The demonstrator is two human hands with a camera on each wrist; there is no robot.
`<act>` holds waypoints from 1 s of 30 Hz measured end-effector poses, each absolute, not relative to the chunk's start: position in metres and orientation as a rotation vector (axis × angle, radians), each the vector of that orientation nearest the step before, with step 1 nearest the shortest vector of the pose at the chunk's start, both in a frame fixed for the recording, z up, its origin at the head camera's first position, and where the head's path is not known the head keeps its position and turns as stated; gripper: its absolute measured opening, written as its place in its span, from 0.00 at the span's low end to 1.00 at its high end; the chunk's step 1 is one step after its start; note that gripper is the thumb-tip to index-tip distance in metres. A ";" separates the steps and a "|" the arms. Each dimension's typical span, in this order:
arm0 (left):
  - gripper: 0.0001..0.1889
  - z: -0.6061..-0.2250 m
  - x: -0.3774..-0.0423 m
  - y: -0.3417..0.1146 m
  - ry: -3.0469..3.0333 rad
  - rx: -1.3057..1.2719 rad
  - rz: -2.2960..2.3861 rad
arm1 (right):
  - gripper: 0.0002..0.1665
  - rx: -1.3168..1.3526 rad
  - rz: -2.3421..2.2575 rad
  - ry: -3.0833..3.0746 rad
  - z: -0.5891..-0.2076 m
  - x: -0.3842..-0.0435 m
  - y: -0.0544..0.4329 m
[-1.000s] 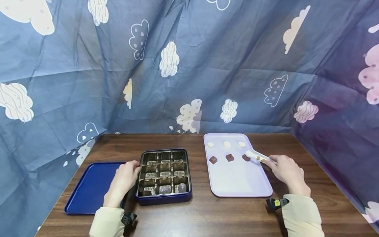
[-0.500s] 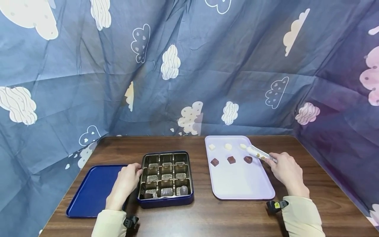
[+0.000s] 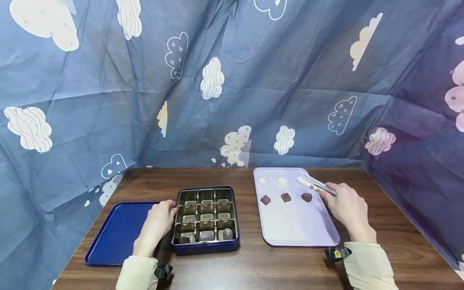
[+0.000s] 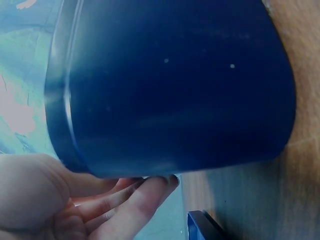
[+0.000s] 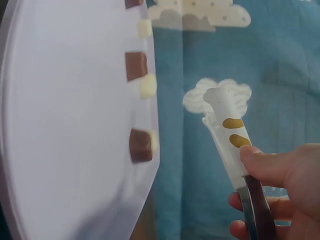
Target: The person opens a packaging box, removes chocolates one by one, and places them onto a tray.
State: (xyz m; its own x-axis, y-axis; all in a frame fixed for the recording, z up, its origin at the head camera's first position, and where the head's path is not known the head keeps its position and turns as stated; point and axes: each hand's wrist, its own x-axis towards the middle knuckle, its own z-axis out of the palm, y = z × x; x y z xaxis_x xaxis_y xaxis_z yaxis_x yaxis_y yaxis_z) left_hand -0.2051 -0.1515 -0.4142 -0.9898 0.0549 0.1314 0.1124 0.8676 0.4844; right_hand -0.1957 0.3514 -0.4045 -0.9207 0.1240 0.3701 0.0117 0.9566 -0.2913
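My right hand grips small tongs with white paw-shaped tips and brown spots. In the head view their tips lie at the far-right white chocolate on the lilac tray; whether they pinch it cannot be told. Two more white chocolates share that back row. Before them lie three brown chocolates. My left hand holds the left side of a dark blue tin. Inside is a gold insert with several compartments; the front row bears dark chocolates.
A flat blue tray or lid lies left of the tin, partly under my left arm. The wooden table ends at the back against a blue curtain with cloud patterns.
The tongs have moved back from the right-hand brown chocolate to the white one behind it. The left hand stays at the tin. The head view has shifted slightly.
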 end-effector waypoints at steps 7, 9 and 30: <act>0.09 -0.414 -0.208 -0.149 -2.932 -0.134 -0.786 | 0.23 0.027 0.399 -2.657 -0.393 -0.192 0.330; 0.09 -0.414 -0.208 -0.149 -2.935 -0.133 -0.792 | 0.22 0.079 0.387 -2.620 -0.391 -0.191 0.321; 0.12 -0.414 -0.210 -0.155 -2.984 -0.109 -0.803 | 0.22 0.514 0.288 -2.413 -0.396 -0.183 0.203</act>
